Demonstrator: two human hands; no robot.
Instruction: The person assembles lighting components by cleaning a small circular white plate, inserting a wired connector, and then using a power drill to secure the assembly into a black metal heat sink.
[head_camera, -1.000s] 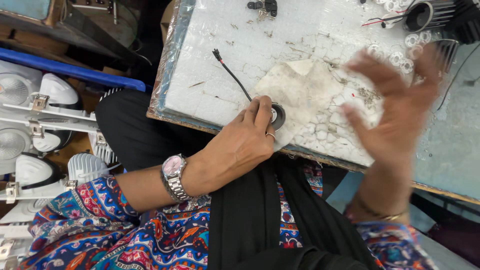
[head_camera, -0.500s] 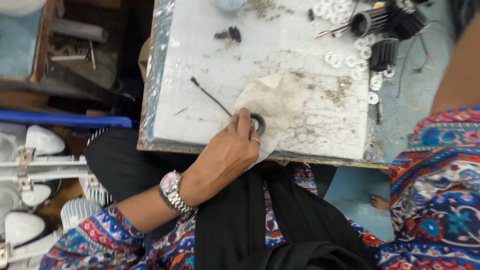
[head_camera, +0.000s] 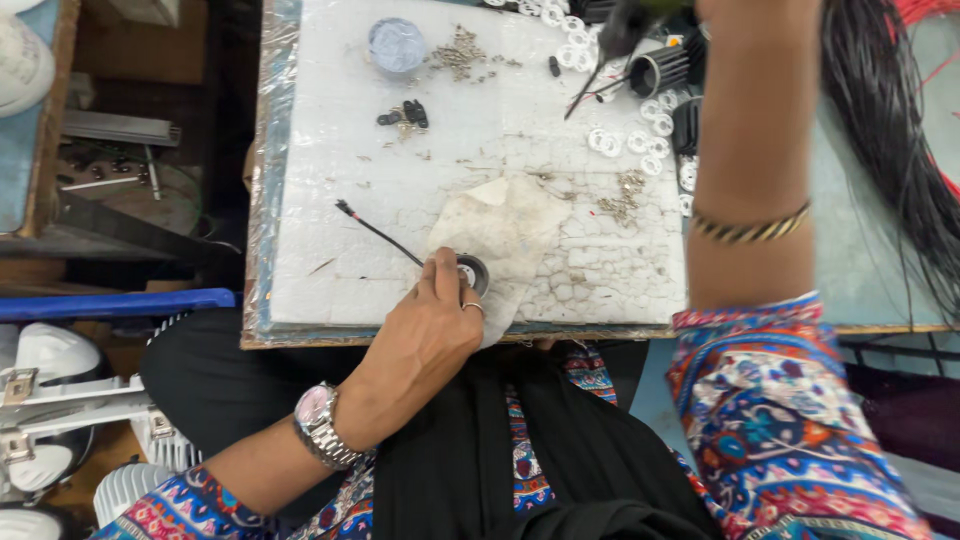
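Left hand (head_camera: 425, 335) pinching small round black part (head_camera: 471, 273) on stained cloth (head_camera: 505, 235); right hand's grip hidden above frame. Clear round tub (head_camera: 397, 45) on counter (head_camera: 330, 180), contents unclear.

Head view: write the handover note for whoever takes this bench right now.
Left hand: fingers pinning a small round black part on a stained cloth, near the front edge of the white work board. A thin black wire runs out from the part to the left.
Right hand: reached to the far edge, out of frame; only the forearm with its bangle shows.
Done: part seated on the cloth.
Left: loose screws and white rings lie unused.
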